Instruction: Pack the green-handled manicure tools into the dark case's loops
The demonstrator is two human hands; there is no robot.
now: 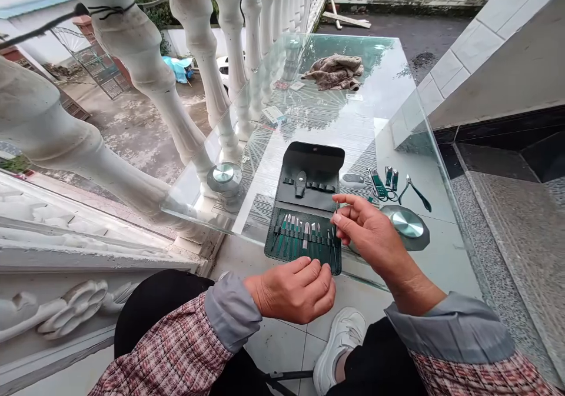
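An unfolded dark green manicure case (309,200) lies near the front edge of the glass table. Its lower half holds a row of slim metal tools (305,234) under elastic loops; most loops in the upper half hold nothing. My right hand (368,231) is closed in a pinch on a thin metal manicure tool (338,206), upright over the case's right edge, its lower part hidden by the fingers. My left hand (295,290) has its fingers curled over the case's lower edge, the thumb out of sight. Right of the case lie nail clippers (377,181), scissors (388,195) and cuticle nippers (415,193).
The glass table (388,107) rests on supports with round metal discs (405,223). A crumpled brown cloth (335,71) and a small box (273,115) lie farther back. White balusters (194,37) run along the left; a stone step (512,219) is at right.
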